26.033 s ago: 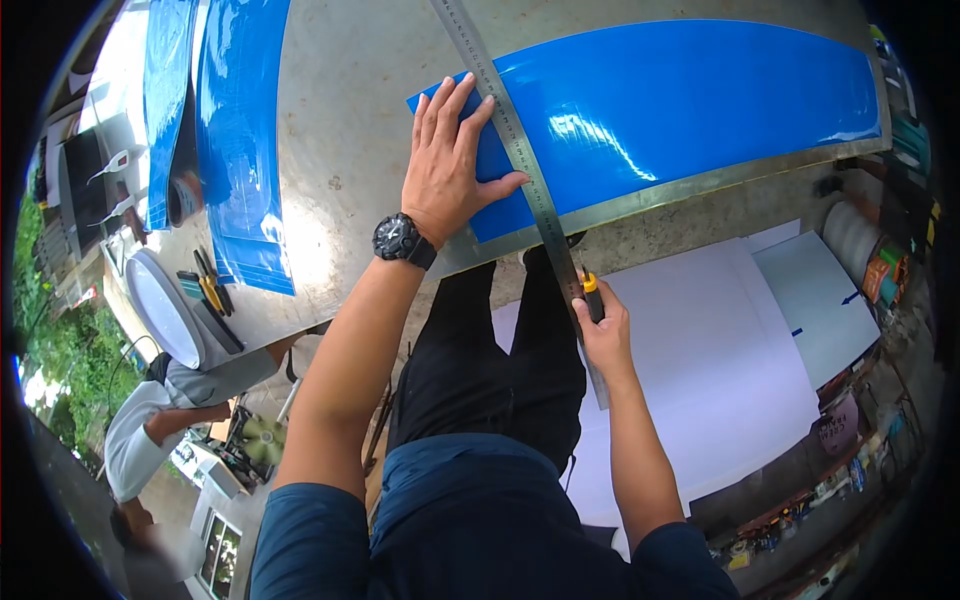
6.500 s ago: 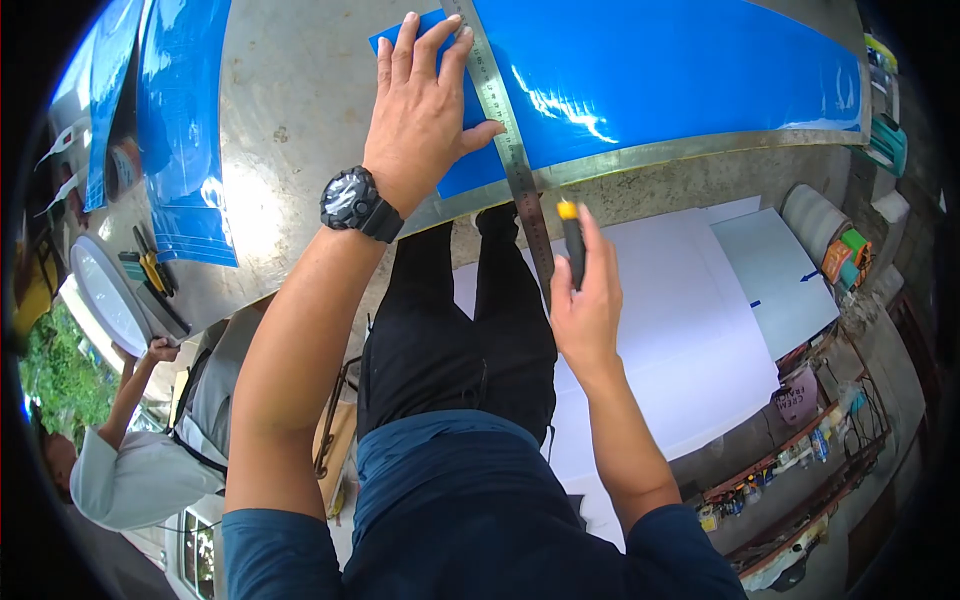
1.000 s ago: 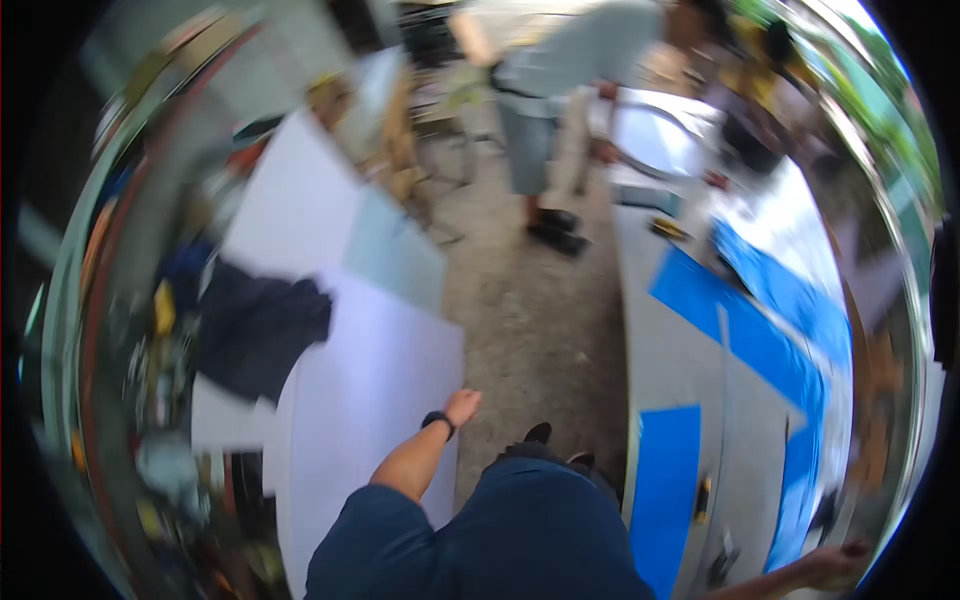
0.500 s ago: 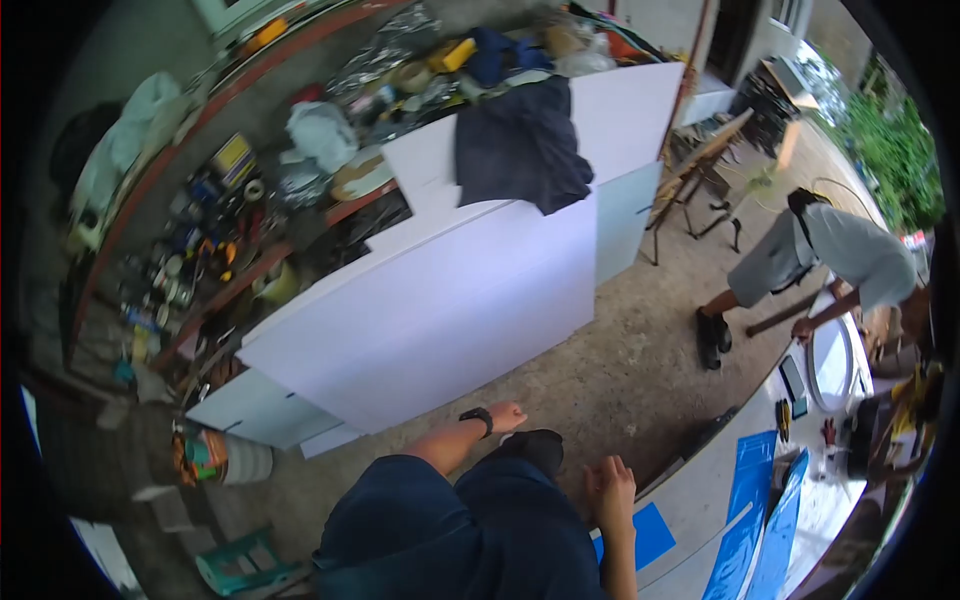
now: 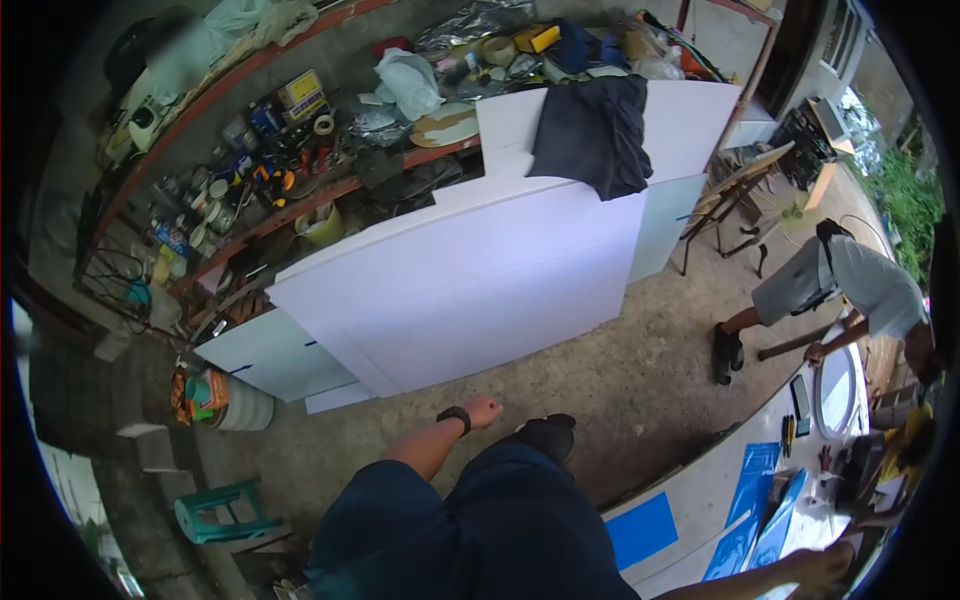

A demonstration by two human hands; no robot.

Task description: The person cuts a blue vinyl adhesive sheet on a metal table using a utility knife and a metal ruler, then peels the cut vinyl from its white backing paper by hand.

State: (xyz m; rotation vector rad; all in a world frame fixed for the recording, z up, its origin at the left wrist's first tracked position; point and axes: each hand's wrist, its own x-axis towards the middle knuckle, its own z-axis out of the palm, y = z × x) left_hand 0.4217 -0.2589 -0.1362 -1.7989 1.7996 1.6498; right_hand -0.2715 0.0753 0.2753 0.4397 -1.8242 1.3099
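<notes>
My left hand (image 5: 483, 412), with a dark watch on its wrist, hangs in front of my left thigh over the concrete floor. Its fingers are curled in, and nothing shows in them. My right arm reaches out across the lower right, over the worktable (image 5: 680, 500). At its end my right hand (image 5: 826, 566) is dark and its fingers are indistinct; I cannot tell whether it holds anything. Close by on the table lie blue plastic film strips (image 5: 743, 515) and a blue sheet (image 5: 642, 530).
Large white panels (image 5: 470, 290) lean against a cluttered shelf (image 5: 330, 185), a dark cloth (image 5: 590, 135) draped over them. A person (image 5: 840, 285) bends over the table's far end beside an oval white frame (image 5: 835, 392). A green stool (image 5: 228, 512) and a bucket (image 5: 245, 405) stand left.
My right hand has swung from beside my thigh outward to the right, over the table. My left hand has shifted slightly left in view. The view has turned a little, showing more shelf.
</notes>
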